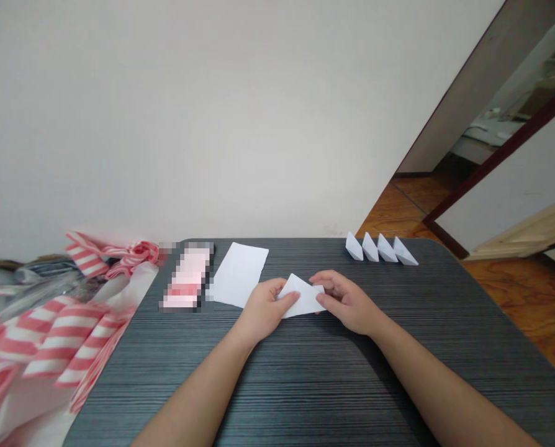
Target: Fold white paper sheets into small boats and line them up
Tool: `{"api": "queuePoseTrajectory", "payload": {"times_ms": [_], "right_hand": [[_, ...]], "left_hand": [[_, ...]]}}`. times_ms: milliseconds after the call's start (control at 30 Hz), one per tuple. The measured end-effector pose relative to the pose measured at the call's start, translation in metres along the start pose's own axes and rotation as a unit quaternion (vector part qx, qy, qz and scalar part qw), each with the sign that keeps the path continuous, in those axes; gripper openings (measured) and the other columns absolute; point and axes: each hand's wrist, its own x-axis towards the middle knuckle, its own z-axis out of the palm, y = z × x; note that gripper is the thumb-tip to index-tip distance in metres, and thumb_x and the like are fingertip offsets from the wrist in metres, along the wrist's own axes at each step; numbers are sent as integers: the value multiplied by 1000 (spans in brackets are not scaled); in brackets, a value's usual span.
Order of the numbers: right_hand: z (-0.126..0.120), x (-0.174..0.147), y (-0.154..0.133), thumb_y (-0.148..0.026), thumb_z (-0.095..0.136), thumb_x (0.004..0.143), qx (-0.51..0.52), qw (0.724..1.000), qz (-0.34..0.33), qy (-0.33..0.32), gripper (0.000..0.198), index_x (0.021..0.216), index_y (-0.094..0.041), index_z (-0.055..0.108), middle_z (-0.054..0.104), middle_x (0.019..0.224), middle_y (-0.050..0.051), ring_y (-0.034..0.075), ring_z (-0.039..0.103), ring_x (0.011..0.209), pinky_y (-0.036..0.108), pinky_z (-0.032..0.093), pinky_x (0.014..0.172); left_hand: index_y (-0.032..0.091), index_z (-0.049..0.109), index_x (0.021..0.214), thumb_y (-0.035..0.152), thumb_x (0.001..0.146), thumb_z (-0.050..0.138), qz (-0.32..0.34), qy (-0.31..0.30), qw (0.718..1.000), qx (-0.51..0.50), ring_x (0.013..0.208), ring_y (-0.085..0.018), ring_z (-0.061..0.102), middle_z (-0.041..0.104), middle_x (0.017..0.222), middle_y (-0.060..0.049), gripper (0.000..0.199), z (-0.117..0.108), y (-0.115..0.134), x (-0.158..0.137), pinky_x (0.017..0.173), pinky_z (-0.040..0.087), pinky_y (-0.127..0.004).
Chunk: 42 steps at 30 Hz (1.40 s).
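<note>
A small piece of folded white paper (302, 298) is held up over the middle of the dark table, its top edge coming to a point. My left hand (267, 308) pinches its left side, thumb on the near face. At the right end, my right hand (347, 302) grips a corner between thumb and fingers; a small flap shows there. The fingers behind the paper are partly hidden. Just behind my left hand lie flat white paper sheets (240, 273); whether it is one sheet or a stack I cannot tell.
Several folded white paper shapes (369, 247) stand in a row at the table's back right. A blurred-out pink and dark rectangle (187, 276) lies at the back left. Red-and-white striped cloth (67, 329) is heaped left of the dark table (277, 397). A wall rises behind.
</note>
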Motion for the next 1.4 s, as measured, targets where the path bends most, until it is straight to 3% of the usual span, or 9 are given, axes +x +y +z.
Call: {"api": "queuePoseTrajectory", "payload": {"times_ms": [167,300,433,700,967,1067,1233,1400], "right_hand": [[-9,-2,-14,-5,50,75,-28,993,-78,-86,36,107,-21,56,52,118,8,16,56,84,26,45,67],[-10,2,-18,0,47,75,-89,984,-119,-100,42,108,-22,60,52,117,7,18,54,92,30,44,77],[-9,5,-12,-8,52,81,-104,979,-145,-99,34,110,-23,62,54,112,8,20,52,102,35,42,87],[-11,7,-6,-22,57,85,-125,978,-132,-103,25,107,-25,67,58,106,6,18,56,95,32,44,83],[-9,7,-8,-26,52,87,-102,988,-106,-52,22,99,-23,71,62,94,6,17,58,85,30,45,77],[-10,8,-5,-28,52,87,-97,991,-92,-30,22,95,-21,71,62,89,5,16,57,79,29,45,73],[-10,9,-3,-30,50,88,-75,996,-48,-1,24,88,-18,72,58,78,4,14,55,69,26,42,61],[-8,9,-5,-29,51,87,-57,998,-29,-2,24,85,-17,72,58,78,4,13,54,66,24,41,58]], "left_hand": [[13,62,89,42,79,54,-17,10,999,-35,48,-8,43,56,63,1,31,1,-4,1,43,32,-19],[13,61,91,43,79,54,-26,4,998,-56,45,-7,41,54,62,1,33,2,-5,1,39,28,-18],[13,61,88,42,78,55,-24,6,998,-54,46,-7,42,54,61,1,31,1,-4,1,39,29,-17],[14,61,88,41,80,54,-22,-13,999,-44,47,-8,44,55,63,1,29,0,-5,0,40,35,-19],[14,62,97,43,83,48,-11,-22,998,-55,49,-10,49,56,62,0,35,-1,-1,-1,44,38,-20],[15,58,108,41,82,50,0,-26,997,-72,52,-10,50,59,69,-1,38,-1,2,-2,46,40,-21],[19,54,113,30,69,68,42,-4,999,-34,68,-12,55,62,94,-4,47,1,4,-4,58,43,-21],[20,51,115,34,80,56,22,-13,1000,-5,57,-11,52,60,79,-1,38,2,4,-5,52,41,-22]]}}
